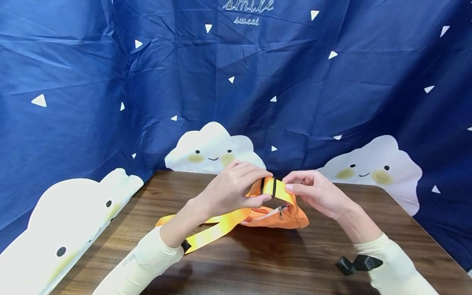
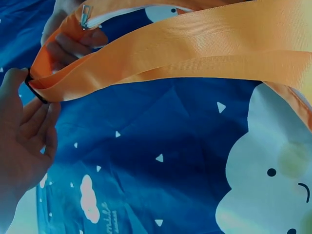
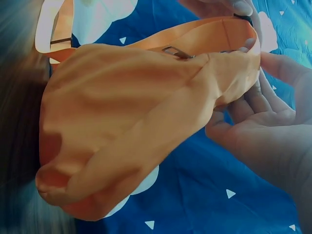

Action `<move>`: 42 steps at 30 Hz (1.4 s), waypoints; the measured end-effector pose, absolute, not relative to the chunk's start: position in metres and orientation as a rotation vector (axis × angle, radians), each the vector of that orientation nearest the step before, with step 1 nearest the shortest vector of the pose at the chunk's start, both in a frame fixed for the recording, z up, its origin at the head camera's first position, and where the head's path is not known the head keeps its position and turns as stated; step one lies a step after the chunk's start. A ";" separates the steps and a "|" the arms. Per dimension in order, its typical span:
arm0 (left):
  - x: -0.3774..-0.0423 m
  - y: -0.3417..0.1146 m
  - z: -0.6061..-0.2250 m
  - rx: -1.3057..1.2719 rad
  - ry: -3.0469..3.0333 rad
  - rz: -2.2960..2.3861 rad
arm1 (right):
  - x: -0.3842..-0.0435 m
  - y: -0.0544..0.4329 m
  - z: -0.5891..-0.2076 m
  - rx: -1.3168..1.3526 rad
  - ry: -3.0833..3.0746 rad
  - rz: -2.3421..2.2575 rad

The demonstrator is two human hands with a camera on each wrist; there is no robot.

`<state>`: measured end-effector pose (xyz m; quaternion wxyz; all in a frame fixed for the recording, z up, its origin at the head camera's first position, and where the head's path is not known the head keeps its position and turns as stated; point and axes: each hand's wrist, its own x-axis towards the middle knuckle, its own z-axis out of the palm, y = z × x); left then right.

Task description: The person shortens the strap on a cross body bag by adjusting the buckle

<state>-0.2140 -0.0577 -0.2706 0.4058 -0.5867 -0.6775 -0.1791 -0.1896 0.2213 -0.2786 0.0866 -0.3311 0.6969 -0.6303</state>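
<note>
An orange zippered waist bag point(image 1: 284, 220) rests on the wooden table, its zip open along the top with the metal zip pull point(image 1: 281, 213) showing. My left hand point(image 1: 236, 186) pinches the black strap slider point(image 1: 268, 187) between thumb and fingers, above the bag. Close to it, my right hand point(image 1: 321, 190) pinches the orange strap point(image 1: 285, 191) near the bag's end. In the right wrist view the right hand point(image 3: 263, 105) holds the strap end where it joins the bag body point(image 3: 122, 117). A long strap loop point(image 2: 195, 44) runs across the left wrist view.
The strap's loose part point(image 1: 217, 234) lies on the brown wooden table point(image 1: 295, 262), passing under the left forearm to a black buckle piece point(image 1: 186, 246). A blue curtain point(image 1: 236, 82) with white clouds and triangles hangs behind and at the sides.
</note>
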 end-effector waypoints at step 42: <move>-0.217 -0.056 -0.273 -1.561 -1.707 -0.539 | -0.188 0.208 -0.282 -0.917 2.073 -1.980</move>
